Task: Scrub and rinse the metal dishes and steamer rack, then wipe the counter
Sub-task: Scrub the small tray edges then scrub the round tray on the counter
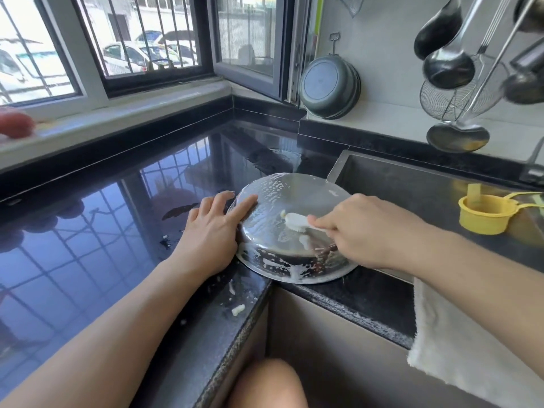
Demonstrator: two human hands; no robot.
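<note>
Left hand lies flat, fingers spread, against the upturned, soapy round metal dish; right hand grips a white scrub brush on it.

yellow cup, hanging ladles (blurred), towel

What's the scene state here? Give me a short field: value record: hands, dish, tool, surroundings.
dish: metal dish, upside down on the counter by the sink, soapy
left hand: left hand flat against the dish's side, steadying it
right hand: right hand gripping a white brush on the dish's base
sink side: yellow cup
counter edge: white towel hanging over it
wall: ladles and a pan hanging
</note>
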